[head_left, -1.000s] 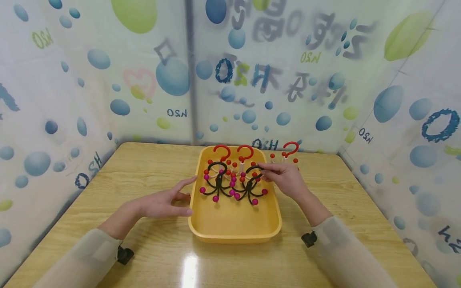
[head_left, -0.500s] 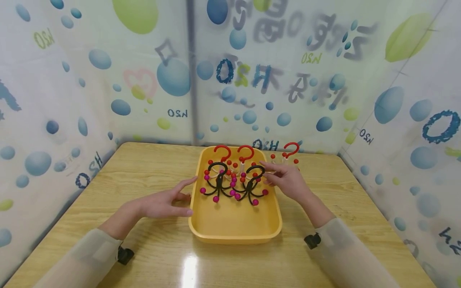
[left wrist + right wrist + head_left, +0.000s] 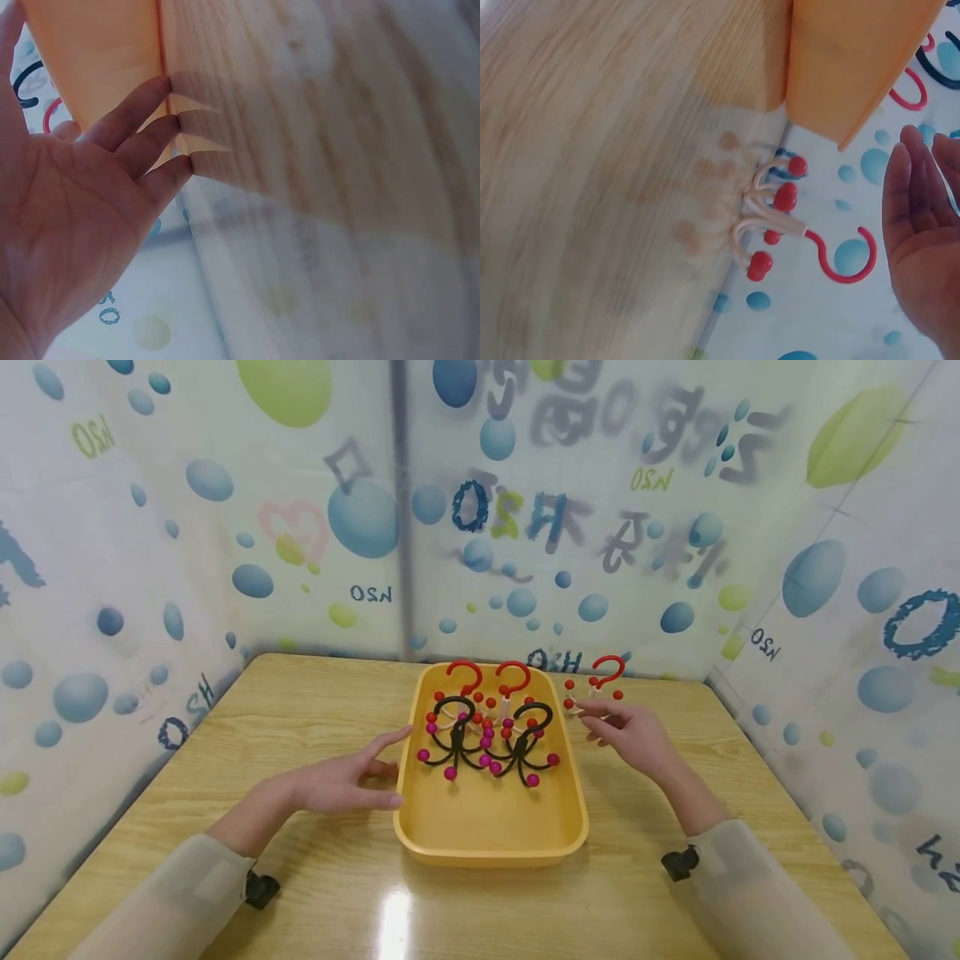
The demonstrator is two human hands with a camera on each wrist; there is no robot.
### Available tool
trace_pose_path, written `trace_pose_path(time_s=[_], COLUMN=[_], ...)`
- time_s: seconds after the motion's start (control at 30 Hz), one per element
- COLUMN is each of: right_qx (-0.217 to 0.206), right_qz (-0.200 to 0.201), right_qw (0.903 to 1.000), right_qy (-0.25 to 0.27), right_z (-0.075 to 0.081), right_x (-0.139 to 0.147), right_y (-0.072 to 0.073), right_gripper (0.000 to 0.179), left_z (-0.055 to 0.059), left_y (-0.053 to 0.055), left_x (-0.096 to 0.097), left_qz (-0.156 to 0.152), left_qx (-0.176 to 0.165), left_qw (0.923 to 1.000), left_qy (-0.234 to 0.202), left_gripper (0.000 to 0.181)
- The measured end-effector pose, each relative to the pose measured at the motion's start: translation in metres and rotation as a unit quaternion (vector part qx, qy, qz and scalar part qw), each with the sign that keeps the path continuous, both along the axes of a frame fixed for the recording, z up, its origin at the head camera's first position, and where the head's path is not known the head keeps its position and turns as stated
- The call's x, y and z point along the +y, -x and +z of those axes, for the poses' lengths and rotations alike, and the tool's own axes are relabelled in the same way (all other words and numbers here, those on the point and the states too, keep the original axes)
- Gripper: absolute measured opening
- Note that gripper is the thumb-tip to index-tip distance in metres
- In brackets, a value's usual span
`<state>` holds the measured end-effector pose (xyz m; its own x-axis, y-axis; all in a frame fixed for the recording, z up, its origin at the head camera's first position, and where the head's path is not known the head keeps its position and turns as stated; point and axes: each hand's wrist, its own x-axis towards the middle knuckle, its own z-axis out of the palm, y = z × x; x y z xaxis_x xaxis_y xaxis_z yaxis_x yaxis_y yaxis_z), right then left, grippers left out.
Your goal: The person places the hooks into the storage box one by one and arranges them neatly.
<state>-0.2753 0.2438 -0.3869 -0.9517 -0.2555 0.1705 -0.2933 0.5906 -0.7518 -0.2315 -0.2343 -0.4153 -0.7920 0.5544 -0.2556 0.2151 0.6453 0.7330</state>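
Note:
My left hand [image 3: 330,789] rests with extended fingers and thumb against the left side of a yellow tray [image 3: 487,827]. Inside the tray stand two black multi-legged hooks [image 3: 521,747] with magenta ball tips. Behind them are two pale ones with red hook tops [image 3: 527,675] and red balls, partly hidden. My right hand [image 3: 630,739] is off the tray's right rim, fingers loosely bent around nothing. Just beyond it, a third pale hook with a red top [image 3: 621,668] stands on the table. The right wrist view shows this pale hook [image 3: 780,222] apart from the hand.
The tray sits on a light wooden table [image 3: 315,710]. Curtain-like walls with blue and green dots [image 3: 363,518] enclose the table at the back and both sides. A glare patch [image 3: 395,918] lies on the table in front of the tray.
My right hand has let go of the right black hook's curved top and moved right, out past the tray's rim. That hook stays in the tray. The left hand has not moved.

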Motion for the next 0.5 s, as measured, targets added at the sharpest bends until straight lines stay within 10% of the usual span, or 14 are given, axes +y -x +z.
trace_pose_path(time_s=[0.5], right_qx=[0.009], right_qz=[-0.096], right_qw=[0.9953], right_qy=[0.006], right_z=[0.002], right_x=[0.043], right_y=[0.030], right_gripper=[0.043], left_z=[-0.001], left_y=[0.001], left_x=[-0.001], left_qz=[0.002], left_qx=[-0.005], left_qw=[1.0000], left_qy=[-0.001], left_gripper=[0.105])
